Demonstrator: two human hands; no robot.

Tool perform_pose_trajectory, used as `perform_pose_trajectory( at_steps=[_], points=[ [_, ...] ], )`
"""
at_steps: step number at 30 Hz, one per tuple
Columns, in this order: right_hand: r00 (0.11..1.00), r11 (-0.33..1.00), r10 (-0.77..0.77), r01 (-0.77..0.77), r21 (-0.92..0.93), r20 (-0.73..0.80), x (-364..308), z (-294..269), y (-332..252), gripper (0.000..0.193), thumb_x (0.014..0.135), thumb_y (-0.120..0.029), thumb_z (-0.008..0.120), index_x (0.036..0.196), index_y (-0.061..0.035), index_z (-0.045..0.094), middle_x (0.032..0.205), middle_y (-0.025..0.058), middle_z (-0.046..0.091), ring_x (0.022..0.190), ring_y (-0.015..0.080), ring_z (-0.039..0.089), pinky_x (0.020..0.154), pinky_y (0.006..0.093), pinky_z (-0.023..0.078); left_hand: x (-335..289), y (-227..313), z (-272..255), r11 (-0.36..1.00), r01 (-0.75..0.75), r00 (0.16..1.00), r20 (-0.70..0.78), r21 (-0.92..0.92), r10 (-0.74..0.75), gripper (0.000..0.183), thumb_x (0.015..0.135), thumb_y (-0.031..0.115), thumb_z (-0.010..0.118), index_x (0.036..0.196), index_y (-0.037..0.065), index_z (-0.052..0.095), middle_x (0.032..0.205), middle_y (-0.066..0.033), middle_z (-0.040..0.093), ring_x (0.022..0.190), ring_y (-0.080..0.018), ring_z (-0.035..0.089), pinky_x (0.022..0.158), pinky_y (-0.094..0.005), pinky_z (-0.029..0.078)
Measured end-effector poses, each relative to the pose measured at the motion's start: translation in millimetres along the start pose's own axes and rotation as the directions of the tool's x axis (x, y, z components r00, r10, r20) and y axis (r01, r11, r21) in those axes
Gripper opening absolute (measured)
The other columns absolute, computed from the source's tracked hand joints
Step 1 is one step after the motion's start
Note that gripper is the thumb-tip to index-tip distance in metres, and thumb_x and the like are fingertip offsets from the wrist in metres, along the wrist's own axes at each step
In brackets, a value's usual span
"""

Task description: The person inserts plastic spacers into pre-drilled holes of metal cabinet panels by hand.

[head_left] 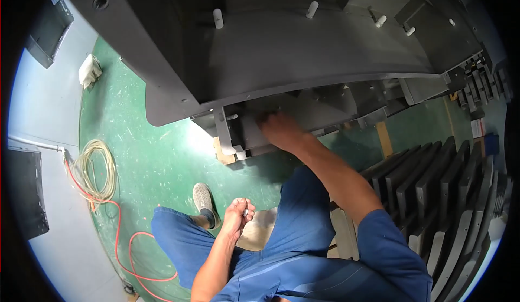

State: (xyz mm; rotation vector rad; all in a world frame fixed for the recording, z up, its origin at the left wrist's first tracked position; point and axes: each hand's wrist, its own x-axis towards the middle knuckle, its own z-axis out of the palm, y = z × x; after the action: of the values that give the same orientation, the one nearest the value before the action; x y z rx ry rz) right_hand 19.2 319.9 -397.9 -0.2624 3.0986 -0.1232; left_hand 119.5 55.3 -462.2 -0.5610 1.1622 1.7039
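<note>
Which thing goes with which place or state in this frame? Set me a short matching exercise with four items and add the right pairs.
Things:
1. right hand
2. pale hose
3. left hand
4. white pegs

Places and states:
A. closed around a small pale piece
B. standing on the upper dark panel
C. reaching over the lower dark panel
D. coiled near the wall

Right pairs: 1-C, 2-D, 3-A, 4-B
</note>
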Motion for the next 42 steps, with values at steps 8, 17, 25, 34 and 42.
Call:
perform_pose_trajectory(
  at_steps=[8, 17, 25, 34, 42],
  points=[
    [0.929, 0.483, 0.344, -0.300, 0.823, 0.136, 13.3, 4.2, -7.0, 0.018, 0.077, -0.013, 0.055, 0.092, -0.0092, 0.065, 0.080, 0.0151, 0.063, 0.073, 0.0301, 0.062, 0.065, 0.0378, 0.050, 0.1, -2.4, 0.5, 0.999, 0.023, 1.000, 0.013, -0.026, -0.023, 0.017, 0.094, 0.022, 0.046, 0.093, 0.005, 0.051, 0.076, -0.0055, 0.058, 0.061, -0.0112, 0.055, 0.055, -0.0216, 0.047],
    [0.895, 0.697, 0.405, -0.169, 0.696, -0.188, 26.3, 27.3, -10.8, 0.020, 0.077, -0.017, 0.058, 0.094, -0.0073, 0.065, 0.085, 0.0173, 0.063, 0.075, 0.0352, 0.060, 0.066, 0.0415, 0.050, -8.3, 6.4, 8.8, 1.000, 0.011, 0.987, 0.159, 0.011, -0.012, 0.025, 0.095, 0.015, 0.042, 0.116, 0.003, 0.041, 0.095, -0.0109, 0.056, 0.072, -0.0121, 0.056, 0.061, -0.0208, 0.048],
    [0.858, 0.814, 0.350, -0.079, 0.576, -0.377, 32.5, 30.0, -10.4, 0.020, 0.077, -0.018, 0.058, 0.091, -0.0066, 0.065, 0.086, 0.0170, 0.063, 0.076, 0.0341, 0.060, 0.066, 0.0410, 0.050, -4.6, 1.7, 6.4, 0.999, -0.038, 0.991, 0.126, 0.008, 0.037, 0.020, 0.094, 0.018, 0.046, 0.110, 0.005, 0.043, 0.092, -0.0108, 0.058, 0.070, -0.0116, 0.056, 0.059, -0.0209, 0.046],
    [0.807, 0.829, 0.350, -0.030, 0.559, -0.475, 30.2, 36.3, -9.4, 0.016, 0.076, -0.018, 0.058, 0.086, -0.0074, 0.065, 0.082, 0.0151, 0.063, 0.072, 0.0321, 0.061, 0.062, 0.0405, 0.050, -0.5, 2.9, 7.5, 0.995, -0.067, 0.998, 0.012, -0.077, 0.068, 0.019, 0.089, 0.026, 0.056, 0.089, 0.007, 0.050, 0.080, -0.0077, 0.060, 0.061, -0.0097, 0.056, 0.051, -0.0173, 0.047],
    [0.820, 0.829, 0.364, -0.069, 0.555, -0.442, 35.7, 37.7, -10.7, 0.017, 0.075, -0.016, 0.058, 0.088, -0.0084, 0.065, 0.082, 0.0156, 0.063, 0.074, 0.0341, 0.061, 0.063, 0.0416, 0.050, 0.6, 2.0, 5.0, 0.996, -0.039, 0.998, 0.055, -0.076, 0.043, 0.020, 0.092, 0.021, 0.050, 0.100, 0.004, 0.053, 0.092, -0.0107, 0.061, 0.066, -0.0108, 0.056, 0.055, -0.0189, 0.048]
  ],
)
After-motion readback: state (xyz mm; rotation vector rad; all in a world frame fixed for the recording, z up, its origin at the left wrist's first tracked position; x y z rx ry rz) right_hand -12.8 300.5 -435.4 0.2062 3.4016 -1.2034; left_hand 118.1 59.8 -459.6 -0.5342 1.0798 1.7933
